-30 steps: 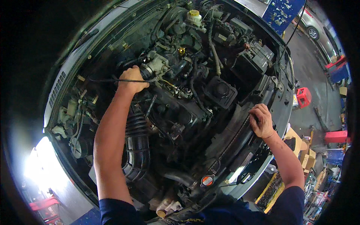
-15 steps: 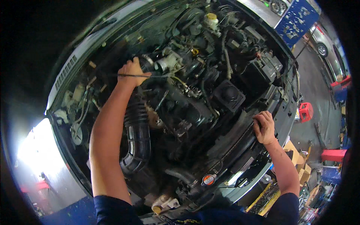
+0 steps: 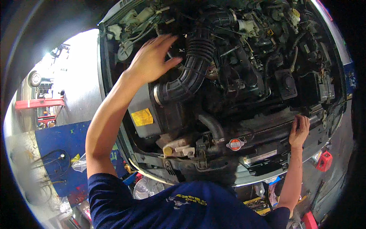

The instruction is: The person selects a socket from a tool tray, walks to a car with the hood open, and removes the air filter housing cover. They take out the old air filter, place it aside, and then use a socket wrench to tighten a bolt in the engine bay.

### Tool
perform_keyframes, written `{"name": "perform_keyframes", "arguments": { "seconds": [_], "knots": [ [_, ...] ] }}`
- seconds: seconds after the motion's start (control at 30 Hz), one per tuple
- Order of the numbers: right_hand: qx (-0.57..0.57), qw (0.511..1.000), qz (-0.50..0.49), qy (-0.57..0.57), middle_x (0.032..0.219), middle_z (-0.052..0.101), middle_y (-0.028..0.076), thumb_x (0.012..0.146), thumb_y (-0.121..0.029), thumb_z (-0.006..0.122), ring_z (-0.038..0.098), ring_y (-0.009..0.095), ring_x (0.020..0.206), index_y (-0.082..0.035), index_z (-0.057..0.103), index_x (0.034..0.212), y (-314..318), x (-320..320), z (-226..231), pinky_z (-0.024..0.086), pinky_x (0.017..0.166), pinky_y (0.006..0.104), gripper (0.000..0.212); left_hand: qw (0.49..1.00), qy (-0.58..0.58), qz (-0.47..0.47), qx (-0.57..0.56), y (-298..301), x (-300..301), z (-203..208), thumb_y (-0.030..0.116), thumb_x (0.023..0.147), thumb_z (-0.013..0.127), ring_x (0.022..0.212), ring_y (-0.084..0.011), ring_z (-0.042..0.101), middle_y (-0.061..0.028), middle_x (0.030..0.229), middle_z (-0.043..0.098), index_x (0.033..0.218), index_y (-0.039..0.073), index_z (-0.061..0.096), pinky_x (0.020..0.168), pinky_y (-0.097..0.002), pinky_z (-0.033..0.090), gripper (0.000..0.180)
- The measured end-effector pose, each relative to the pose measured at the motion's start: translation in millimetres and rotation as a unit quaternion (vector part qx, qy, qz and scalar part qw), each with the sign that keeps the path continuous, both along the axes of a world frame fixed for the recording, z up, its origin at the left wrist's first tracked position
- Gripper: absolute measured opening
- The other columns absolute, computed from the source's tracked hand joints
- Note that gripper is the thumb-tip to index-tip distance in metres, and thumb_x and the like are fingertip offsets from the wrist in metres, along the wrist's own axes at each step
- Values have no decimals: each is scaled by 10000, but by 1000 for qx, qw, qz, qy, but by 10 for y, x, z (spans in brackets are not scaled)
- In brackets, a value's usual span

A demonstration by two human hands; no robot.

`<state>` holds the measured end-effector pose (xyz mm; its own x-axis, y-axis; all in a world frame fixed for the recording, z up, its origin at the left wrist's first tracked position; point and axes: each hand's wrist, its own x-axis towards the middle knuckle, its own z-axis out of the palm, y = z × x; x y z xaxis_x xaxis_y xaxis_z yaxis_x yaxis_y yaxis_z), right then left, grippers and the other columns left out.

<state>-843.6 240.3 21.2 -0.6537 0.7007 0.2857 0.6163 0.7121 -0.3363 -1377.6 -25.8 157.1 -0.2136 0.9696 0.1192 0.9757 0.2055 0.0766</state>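
My left hand [image 3: 154, 57] hovers over the left side of the engine bay with its fingers stretched out, holding nothing. Beside it runs a ribbed black air intake hose [image 3: 198, 61], bending down to the grey air filter box [image 3: 143, 99], which bears a yellow label. A metal clamp [image 3: 157, 94] rings the hose at the box; the far end meets the pale metal throttle body [image 3: 249, 26]. Toward the front right, my right hand [image 3: 299, 133] has its fingers curled together over the radiator's top edge [image 3: 267, 128]; its fingertips are partly hidden.
An orange-and-white radiator cap [image 3: 235, 144] and a black radiator hose [image 3: 211, 126] lie near the front. A pale reservoir with a yellow cap [image 3: 167, 151] sits at front left. Outside stand a red lift arm [image 3: 40, 104], a blue panel [image 3: 72, 143] and a red stool [image 3: 324, 161].
My left hand has come away from the far end of the intake hose, back toward me, and its fingers have spread. The view has swung left; my right hand stays on the radiator's edge.
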Motion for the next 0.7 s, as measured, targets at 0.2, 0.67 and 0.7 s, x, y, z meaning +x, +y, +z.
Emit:
{"name": "perform_keyframes", "arguments": {
  "seconds": [0.2, 0.67, 0.7],
  "knots": [
    [-48, 994, 38, 87, 1078, 686, 149, 926, -53, 706, 647, 346, 1029, -18, 664, 1218, -307, -469, 299, 509, 945, 429, 297, 931, -173, 312, 72, -2105, 769, 78, 202, 916, 784, 1188, -381, 671, -224, 1271, 683, 1386, -9, 602, 1011, -421, 522, 546],
    [-719, 625, -57, 299, 1478, 570, 187, 788, -440, 912, 585, 353, 1271, 19, 510, 1483, -1794, -3826, -139, 471, 1090, 521, 925, 805, -280, 491, 181, -2814, 1810, -1034, 323, 709, 961, 1464, -420, 406, -309, 1587, 366, 1631, -22, 186, 1228, -476, 333, 1253],
    [-725, 609, -55, 316, 1465, 582, 184, 786, -406, 919, 604, 355, 1252, 26, 520, 1470, -1805, -3883, -186, 487, 1076, 533, 903, 811, -269, 484, 189, -2744, 1754, -1065, 342, 681, 974, 1459, -437, 400, -312, 1587, 353, 1640, -5, 164, 1225, -494, 334, 1303]
  ]
}}
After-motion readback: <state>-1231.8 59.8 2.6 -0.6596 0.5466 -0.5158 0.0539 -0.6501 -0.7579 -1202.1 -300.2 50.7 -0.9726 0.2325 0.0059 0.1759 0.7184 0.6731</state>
